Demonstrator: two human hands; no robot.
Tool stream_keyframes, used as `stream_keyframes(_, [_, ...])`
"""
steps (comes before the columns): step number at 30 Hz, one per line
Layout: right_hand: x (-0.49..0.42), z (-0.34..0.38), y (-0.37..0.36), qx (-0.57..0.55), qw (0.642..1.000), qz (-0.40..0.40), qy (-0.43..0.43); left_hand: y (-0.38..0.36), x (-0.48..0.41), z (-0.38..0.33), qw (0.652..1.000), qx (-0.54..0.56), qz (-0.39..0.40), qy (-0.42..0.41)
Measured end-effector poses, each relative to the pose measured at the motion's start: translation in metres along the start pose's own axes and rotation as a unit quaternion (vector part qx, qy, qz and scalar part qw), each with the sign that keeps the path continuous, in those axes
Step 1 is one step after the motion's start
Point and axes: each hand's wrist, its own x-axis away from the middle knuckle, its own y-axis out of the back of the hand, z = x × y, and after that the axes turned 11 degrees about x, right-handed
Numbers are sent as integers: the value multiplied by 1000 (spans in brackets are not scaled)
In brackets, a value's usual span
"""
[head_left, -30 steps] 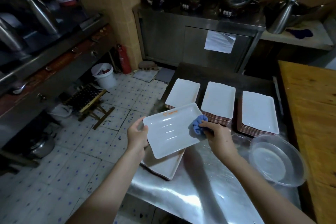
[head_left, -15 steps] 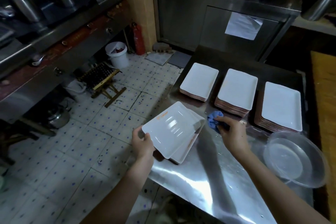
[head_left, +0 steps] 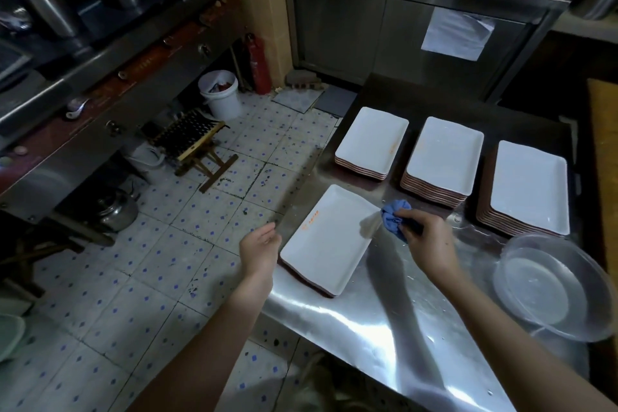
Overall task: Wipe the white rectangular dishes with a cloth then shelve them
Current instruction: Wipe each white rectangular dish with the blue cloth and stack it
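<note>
White rectangular dishes fill the head view, the only one given. One dish [head_left: 329, 239] lies flat near the front left edge of the steel table [head_left: 368, 328], and a brown rim showing under its near edge suggests at least one more beneath it. Three stacks stand in a row at the back of the table: a low left stack [head_left: 369, 142], a taller middle stack [head_left: 443, 157] and a right stack [head_left: 530, 186].

By my reading the work is somewhere in its middle. The near dish looks clean and dry apart from an orange mark near its far left corner. Which stacks are already wiped cannot be told. No dish seen here is on a shelf, so shelving is left for all of them.

The left grip [head_left: 259, 252] hangs with its fingers loose and holds nothing. It is just beside the near dish's left edge, beyond the table's rim, and does not appear to touch the dish. The right grip [head_left: 429, 244] is closed round a bunched blue cloth [head_left: 394, 216], which sits at the dish's far right corner, touching or just off the rim. A clear bowl [head_left: 551, 288] stands to the right, well apart from the dish.
</note>
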Motion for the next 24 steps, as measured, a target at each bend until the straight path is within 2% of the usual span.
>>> stream_keyframes(8, [-5, -14, 17, 8, 999, -23, -44, -34, -25, -22, 994, 15, 106, 16])
stream_keyframes(13, [-9, -28, 27, 9, 996, -30, -87, -63, -46, -33, 984, -31, 173, 30])
stream_keyframes(24, [-37, -49, 36, 5, 989, -64, -132, -147, -100, -43, 969, -92, 223, 52])
